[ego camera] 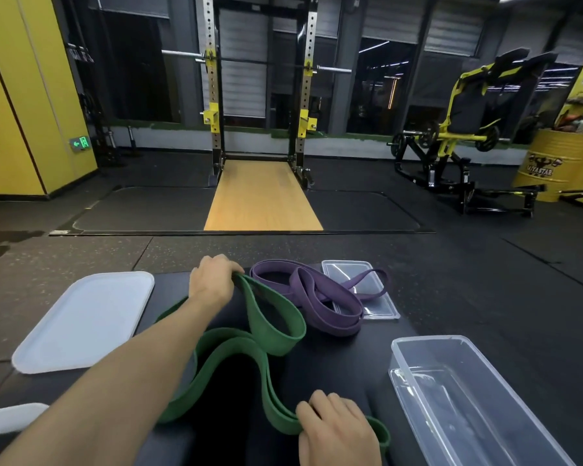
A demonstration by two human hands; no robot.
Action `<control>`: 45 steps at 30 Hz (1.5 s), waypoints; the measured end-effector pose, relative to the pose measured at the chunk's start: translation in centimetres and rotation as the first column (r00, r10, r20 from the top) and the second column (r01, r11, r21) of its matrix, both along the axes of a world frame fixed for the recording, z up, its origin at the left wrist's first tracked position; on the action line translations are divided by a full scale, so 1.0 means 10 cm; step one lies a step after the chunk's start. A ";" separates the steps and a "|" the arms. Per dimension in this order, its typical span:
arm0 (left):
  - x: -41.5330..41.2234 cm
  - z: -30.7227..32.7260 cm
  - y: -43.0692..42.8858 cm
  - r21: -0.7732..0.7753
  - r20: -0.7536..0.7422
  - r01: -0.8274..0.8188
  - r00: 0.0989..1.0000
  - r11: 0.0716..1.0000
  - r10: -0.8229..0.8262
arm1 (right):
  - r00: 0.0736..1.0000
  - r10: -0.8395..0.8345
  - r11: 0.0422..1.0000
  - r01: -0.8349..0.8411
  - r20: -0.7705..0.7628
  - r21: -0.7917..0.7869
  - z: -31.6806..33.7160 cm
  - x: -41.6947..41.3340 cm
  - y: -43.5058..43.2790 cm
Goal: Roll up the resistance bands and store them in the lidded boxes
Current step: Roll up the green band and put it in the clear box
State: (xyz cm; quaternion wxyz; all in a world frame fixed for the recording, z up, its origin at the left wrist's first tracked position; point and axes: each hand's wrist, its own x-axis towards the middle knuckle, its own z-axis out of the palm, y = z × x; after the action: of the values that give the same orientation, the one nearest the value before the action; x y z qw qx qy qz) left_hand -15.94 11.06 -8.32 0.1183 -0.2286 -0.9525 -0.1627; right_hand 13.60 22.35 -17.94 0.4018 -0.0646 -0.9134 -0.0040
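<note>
Head view: the left hand (212,280) has its fingers curled round the far end of the green band (276,331), and the right hand (334,428) grips the near end. The band lies in slack loops on the counter (350,364). The purple band (330,297) sprawls unrolled over a clear lid (377,307). The box (468,398) stands open and empty, so neither band looks rolled or stored yet. A yellow drum (549,163) reads roughly "MIYASTAR".

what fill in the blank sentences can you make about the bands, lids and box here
1. The left hand and right hand both hold the wide band, coloured ____.
2. The narrow band lying partly on the clear lid is ____.
3. The clear box beside the right hand is ____.
4. The white lid lies on the person's ____ side.
Missing words: green; purple; empty; left.
</note>
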 end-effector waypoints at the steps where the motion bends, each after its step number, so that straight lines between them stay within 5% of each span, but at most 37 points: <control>1: -0.01 -0.03 0.05 0.013 0.008 -0.001 1.000 1.000 0.001 | 1.000 0.005 1.000 -0.005 -0.001 -0.002 -0.01 0.00 0.00; 5: -0.02 -0.13 0.13 -0.037 0.103 0.024 0.995 0.999 -0.020 | 1.000 0.011 1.000 -0.011 0.021 0.005 -0.05 0.01 0.02; 9: 0.04 -0.15 0.04 -0.112 0.036 0.099 0.995 0.989 -0.095 | 0.998 0.022 0.999 -0.023 0.056 0.027 -0.08 0.02 0.03; 14: 0.47 -0.18 -0.09 -0.024 -0.037 0.308 0.951 0.951 -0.309 | 0.997 0.030 0.999 -0.033 0.073 0.036 -0.06 0.05 0.01; 18: 1.03 -0.18 -0.22 0.018 -0.133 0.558 0.823 0.829 -0.552 | 0.995 0.049 0.999 -0.051 0.092 0.020 -0.02 0.10 0.00; 22: 1.65 -0.20 -0.37 -0.154 0.052 0.747 0.660 0.647 -0.749 | 0.982 0.061 0.998 -0.066 0.180 0.022 0.02 0.14 0.01; 24: 1.88 -0.28 -0.47 -0.312 0.116 0.718 0.679 0.622 -0.725 | 0.972 0.055 0.998 -0.062 0.229 0.024 0.06 0.16 0.00; 28: 2.04 -0.41 -0.69 -0.517 -0.022 0.551 0.757 0.656 -0.653 | 0.939 0.061 0.996 -0.081 0.340 0.044 0.15 0.17 0.01; 34: 2.23 -0.41 -0.88 -0.470 -0.291 0.398 0.773 0.788 -0.564 | 0.901 0.105 0.994 -0.098 0.420 -0.037 0.34 0.32 0.06; 39: 2.26 -0.58 -1.13 -0.310 -0.241 0.178 0.936 0.934 -0.258 | 0.867 0.148 0.956 -0.003 0.475 -0.292 0.33 0.37 0.07; 42: 2.45 -0.68 -1.10 -0.223 -0.240 0.111 0.957 0.968 -0.165 | 0.886 0.336 0.805 -0.095 0.319 -0.585 0.26 0.36 0.01; 45: 2.71 -0.66 -0.91 -0.194 -0.195 0.141 0.964 0.971 -0.179 | 0.892 0.405 0.734 -0.189 0.198 -0.652 0.19 0.34 -0.05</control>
State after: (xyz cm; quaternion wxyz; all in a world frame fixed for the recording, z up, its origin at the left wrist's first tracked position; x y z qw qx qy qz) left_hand 11.18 1.93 -14.92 0.1841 -0.3308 -0.9236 -0.0607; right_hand 16.97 21.86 -15.99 0.1962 -0.0417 -0.9153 0.3492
